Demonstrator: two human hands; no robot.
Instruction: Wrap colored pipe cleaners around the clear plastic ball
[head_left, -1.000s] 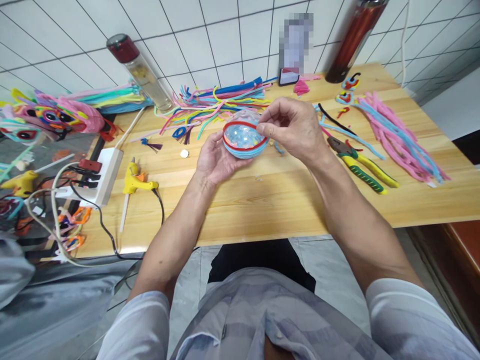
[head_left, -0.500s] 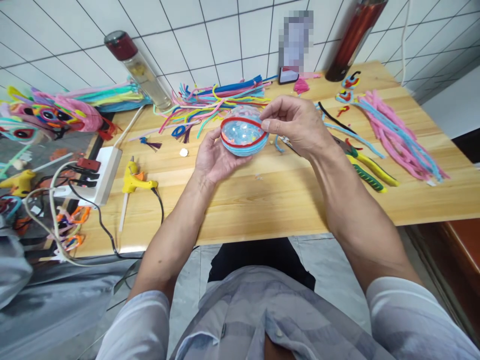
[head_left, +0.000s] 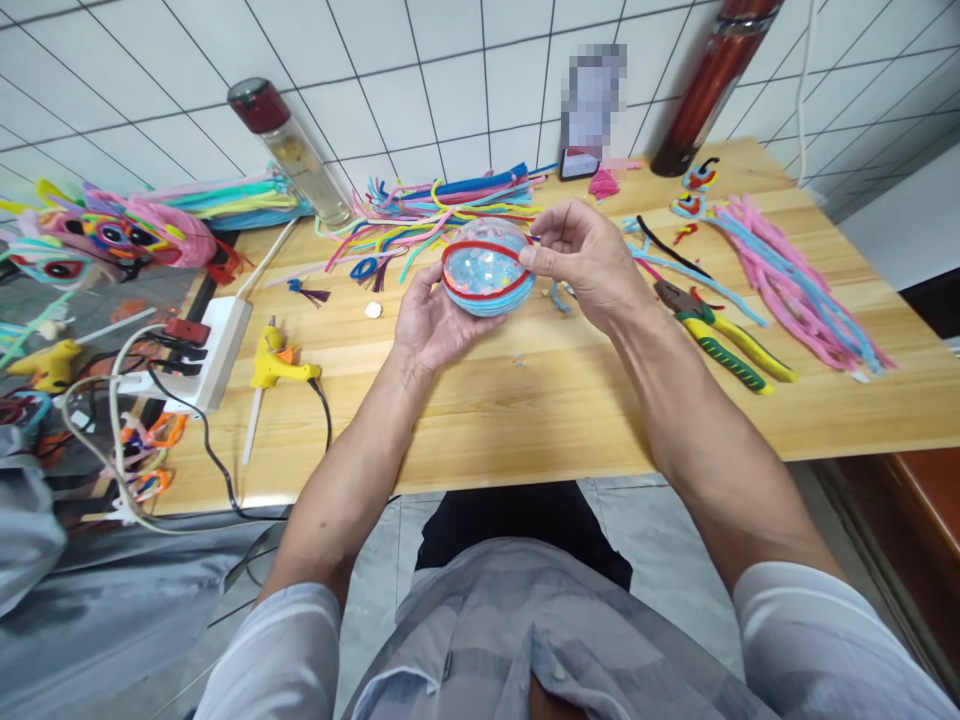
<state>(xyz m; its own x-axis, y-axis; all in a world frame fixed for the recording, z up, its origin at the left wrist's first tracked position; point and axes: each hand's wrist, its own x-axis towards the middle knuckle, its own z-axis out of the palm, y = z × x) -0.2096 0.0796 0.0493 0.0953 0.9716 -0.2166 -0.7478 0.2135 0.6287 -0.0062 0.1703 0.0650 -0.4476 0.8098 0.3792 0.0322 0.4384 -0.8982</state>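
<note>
My left hand (head_left: 427, 318) cups a clear plastic ball (head_left: 491, 268) from the left and below. Light blue pipe cleaner (head_left: 495, 304) wraps the ball's lower part. A red pipe cleaner (head_left: 480, 296) runs as a ring around the ball, and the clear part rises above it. At the ring's right side, my right hand (head_left: 581, 258) pinches the red pipe cleaner between thumb and forefinger. The exact fingertip contact is small and partly hidden. Pliers (head_left: 712, 335) with yellow and green handles lie right of my right hand.
A yellow glue gun (head_left: 277, 365) and a white power strip (head_left: 214, 355) with cables lie on the left. Behind the hands are loose pipe cleaners (head_left: 450, 195), a glass bottle (head_left: 300, 160), a phone (head_left: 581, 163) and a red flask (head_left: 705, 100). Pink pipe cleaners (head_left: 787, 280) lie right.
The view has tilted up slightly, so the table's far side sits lower in the picture. Both hands keep nearly the same hold on the ball and red pipe cleaner.
</note>
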